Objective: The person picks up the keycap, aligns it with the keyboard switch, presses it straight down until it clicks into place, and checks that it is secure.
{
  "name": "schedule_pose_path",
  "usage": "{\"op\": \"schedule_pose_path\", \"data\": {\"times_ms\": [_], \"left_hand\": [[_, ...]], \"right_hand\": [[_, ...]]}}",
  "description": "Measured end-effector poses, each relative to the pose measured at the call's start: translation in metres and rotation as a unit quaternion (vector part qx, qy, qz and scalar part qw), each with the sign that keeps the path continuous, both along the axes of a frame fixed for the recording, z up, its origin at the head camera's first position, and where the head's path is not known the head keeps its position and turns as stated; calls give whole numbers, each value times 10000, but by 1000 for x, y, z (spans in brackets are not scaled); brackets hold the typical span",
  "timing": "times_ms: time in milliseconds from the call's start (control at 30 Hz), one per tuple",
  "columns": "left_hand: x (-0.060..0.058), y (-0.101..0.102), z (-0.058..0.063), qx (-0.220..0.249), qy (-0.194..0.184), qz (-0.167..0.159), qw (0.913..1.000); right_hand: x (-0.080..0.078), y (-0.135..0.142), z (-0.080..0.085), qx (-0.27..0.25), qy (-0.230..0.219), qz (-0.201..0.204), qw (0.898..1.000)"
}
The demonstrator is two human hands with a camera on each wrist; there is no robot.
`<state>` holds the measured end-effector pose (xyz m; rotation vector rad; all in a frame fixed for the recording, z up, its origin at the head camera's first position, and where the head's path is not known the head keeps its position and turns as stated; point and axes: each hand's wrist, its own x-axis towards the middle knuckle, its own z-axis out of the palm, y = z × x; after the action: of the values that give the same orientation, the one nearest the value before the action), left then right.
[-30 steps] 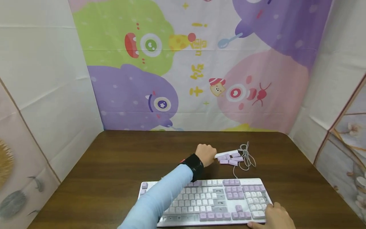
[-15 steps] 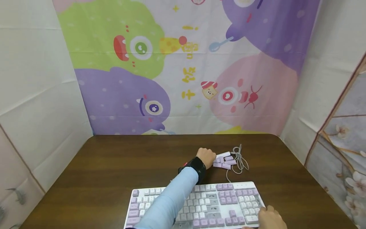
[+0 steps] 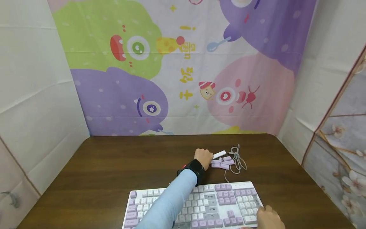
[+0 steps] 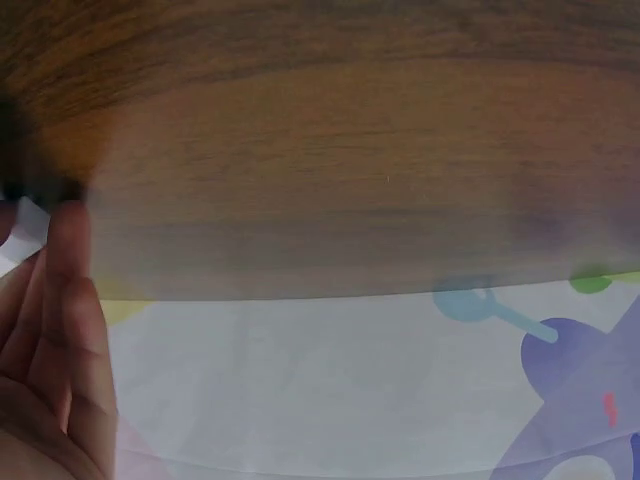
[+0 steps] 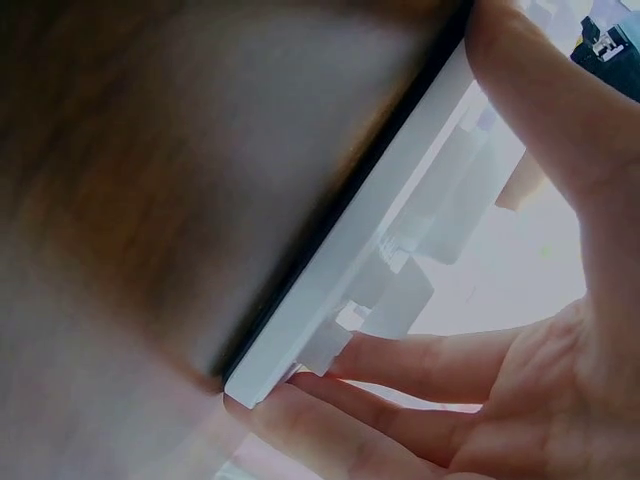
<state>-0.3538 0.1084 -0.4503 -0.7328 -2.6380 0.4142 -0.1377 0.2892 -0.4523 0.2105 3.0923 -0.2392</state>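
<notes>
My left hand [image 3: 203, 158] reaches over the keyboard to the loose keycaps behind it and pinches one end of a long white spacebar keycap [image 3: 219, 154]. In the left wrist view, part of this white keycap [image 4: 24, 236] shows between the thumb and fingers. Beside it on the table lies a small pile of purple keycaps [image 3: 224, 165]. The white-and-purple keyboard [image 3: 224, 208] sits at the front, partly hidden by the left sleeve; several of its key positions are bare. My right hand [image 3: 269, 218] grips the keyboard's right front corner, thumb and fingers on its edges [image 5: 340, 255].
A bundled grey cable [image 3: 237, 159] lies right of the keycap pile and runs to the keyboard's back edge. The dark wooden table [image 3: 128, 159] ends at a printed cloth backdrop [image 3: 186, 121]. White panels [image 3: 37, 95] flank both sides.
The spacebar keycap has shifted slightly left and tilted, drawing away from the purple pile and cable with my left hand. The head view has turned a little. My right hand stays at the keyboard corner.
</notes>
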Motion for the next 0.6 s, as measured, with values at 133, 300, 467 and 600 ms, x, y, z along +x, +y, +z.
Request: {"op": "schedule_pose_path", "data": {"times_ms": [133, 300, 467, 600], "left_hand": [[2, -9, 3, 138, -109, 100, 9998], [7, -30, 16, 293, -370, 135, 9988], [11, -55, 27, 456, -297, 67, 9985], [12, -73, 30, 680, -311, 51, 9972]], "right_hand": [[3, -3, 1, 54, 88, 192, 9998], [3, -5, 2, -36, 97, 199, 9997], [3, -5, 1, -91, 91, 175, 9998], [3, -5, 3, -78, 32, 202, 9998]]}}
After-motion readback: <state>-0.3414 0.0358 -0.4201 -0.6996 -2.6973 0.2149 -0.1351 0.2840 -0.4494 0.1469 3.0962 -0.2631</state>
